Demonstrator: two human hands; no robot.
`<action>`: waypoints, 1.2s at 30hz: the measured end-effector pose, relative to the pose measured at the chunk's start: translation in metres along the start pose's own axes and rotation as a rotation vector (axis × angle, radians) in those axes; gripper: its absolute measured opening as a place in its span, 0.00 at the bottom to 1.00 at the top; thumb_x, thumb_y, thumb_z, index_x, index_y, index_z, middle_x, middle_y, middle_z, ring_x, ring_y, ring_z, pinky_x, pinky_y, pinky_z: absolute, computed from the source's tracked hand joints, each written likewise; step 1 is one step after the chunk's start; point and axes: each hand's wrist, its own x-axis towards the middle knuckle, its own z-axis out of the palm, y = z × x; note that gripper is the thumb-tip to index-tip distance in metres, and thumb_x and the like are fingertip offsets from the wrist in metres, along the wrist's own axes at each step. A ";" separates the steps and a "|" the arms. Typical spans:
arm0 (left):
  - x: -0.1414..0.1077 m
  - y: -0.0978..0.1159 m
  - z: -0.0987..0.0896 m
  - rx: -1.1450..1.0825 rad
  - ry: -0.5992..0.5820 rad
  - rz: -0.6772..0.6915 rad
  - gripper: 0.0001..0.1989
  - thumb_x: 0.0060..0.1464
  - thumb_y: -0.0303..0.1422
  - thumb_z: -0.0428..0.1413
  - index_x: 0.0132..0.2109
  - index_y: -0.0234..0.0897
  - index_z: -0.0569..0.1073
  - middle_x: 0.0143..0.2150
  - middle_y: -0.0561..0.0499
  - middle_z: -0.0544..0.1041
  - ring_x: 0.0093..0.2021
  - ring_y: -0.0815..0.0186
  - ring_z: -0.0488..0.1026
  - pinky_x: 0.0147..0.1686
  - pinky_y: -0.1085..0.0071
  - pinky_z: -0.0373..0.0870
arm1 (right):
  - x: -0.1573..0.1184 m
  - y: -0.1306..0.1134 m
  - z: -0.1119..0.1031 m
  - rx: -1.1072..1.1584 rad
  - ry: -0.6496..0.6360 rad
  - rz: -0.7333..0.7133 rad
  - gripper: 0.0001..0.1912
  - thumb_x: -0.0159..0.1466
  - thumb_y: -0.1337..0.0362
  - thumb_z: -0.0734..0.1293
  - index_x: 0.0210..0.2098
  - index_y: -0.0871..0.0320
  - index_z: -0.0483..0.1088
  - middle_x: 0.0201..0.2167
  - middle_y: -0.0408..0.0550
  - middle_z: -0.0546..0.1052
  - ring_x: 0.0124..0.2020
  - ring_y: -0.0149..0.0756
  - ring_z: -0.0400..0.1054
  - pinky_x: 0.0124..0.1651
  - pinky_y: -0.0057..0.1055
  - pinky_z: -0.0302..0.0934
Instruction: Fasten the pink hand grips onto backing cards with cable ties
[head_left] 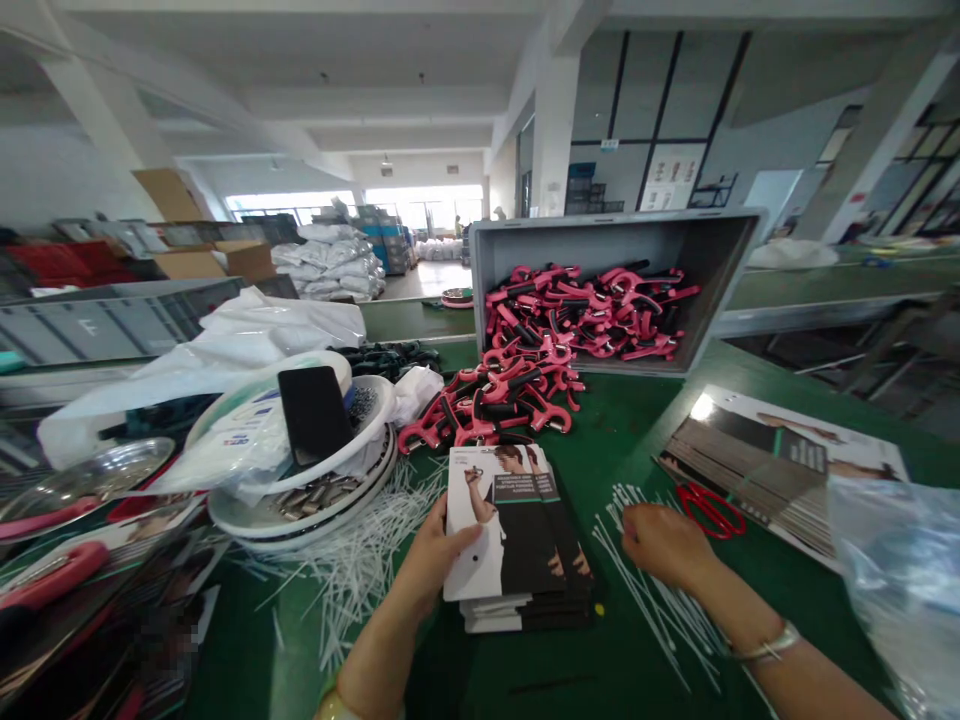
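A stack of printed cards [525,530] lies on the green table straight in front of me. My left hand [435,555] grips its left edge, thumb on the top card and fingers hidden below. Over a loose bunch of white cable ties [652,625], my right hand [664,545] has its fingers curled shut; whatever they pinch is hidden. Red-handled scissors [712,510] rest just right of that hand. Beyond the stack, pink and black hand grips [502,400] are heaped, spilling from a grey crate [727,290] tipped on its side.
More cable ties [360,570] spread at left, beside stacked white bowls [300,530] of metal parts with a black phone [313,415] on top. Another card pile [780,460] and a clear plastic bag [900,590] lie right. Cards and a pink grip [67,575] occupy the left corner.
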 end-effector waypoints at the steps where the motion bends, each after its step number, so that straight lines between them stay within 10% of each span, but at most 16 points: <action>1: 0.000 -0.001 -0.003 -0.003 -0.029 -0.009 0.40 0.34 0.29 0.65 0.57 0.35 0.61 0.44 0.43 0.77 0.35 0.59 0.75 0.36 0.66 0.70 | 0.002 0.000 0.001 0.022 -0.003 0.005 0.09 0.54 0.70 0.59 0.27 0.60 0.72 0.30 0.56 0.77 0.35 0.47 0.71 0.33 0.34 0.55; 8: 0.000 -0.004 -0.009 0.083 -0.008 -0.005 0.41 0.34 0.32 0.67 0.57 0.31 0.61 0.43 0.41 0.77 0.39 0.56 0.75 0.37 0.65 0.71 | 0.004 0.030 -0.007 0.304 0.019 0.025 0.13 0.58 0.62 0.57 0.26 0.58 0.72 0.26 0.46 0.76 0.30 0.35 0.70 0.32 0.28 0.56; 12: -0.008 0.004 -0.012 0.078 -0.198 -0.046 0.46 0.35 0.29 0.67 0.62 0.38 0.56 0.47 0.43 0.75 0.43 0.55 0.74 0.36 0.67 0.71 | -0.001 0.037 -0.014 0.783 0.088 0.081 0.15 0.54 0.54 0.61 0.24 0.60 0.70 0.22 0.45 0.75 0.22 0.31 0.64 0.27 0.28 0.55; 21: -0.007 0.001 -0.012 0.083 -0.240 -0.113 0.38 0.41 0.33 0.64 0.59 0.36 0.59 0.39 0.45 0.76 0.29 0.65 0.74 0.23 0.75 0.67 | -0.005 -0.026 -0.033 1.612 -0.150 0.084 0.19 0.47 0.55 0.73 0.30 0.61 0.66 0.24 0.44 0.73 0.18 0.20 0.57 0.15 0.17 0.36; 36: -0.007 0.002 -0.014 0.049 -0.303 -0.092 0.45 0.42 0.25 0.62 0.63 0.43 0.48 0.44 0.46 0.73 0.26 0.71 0.71 0.17 0.80 0.62 | -0.002 -0.090 -0.033 1.463 -0.261 -0.094 0.17 0.52 0.54 0.69 0.32 0.60 0.64 0.26 0.44 0.74 0.19 0.23 0.60 0.16 0.18 0.43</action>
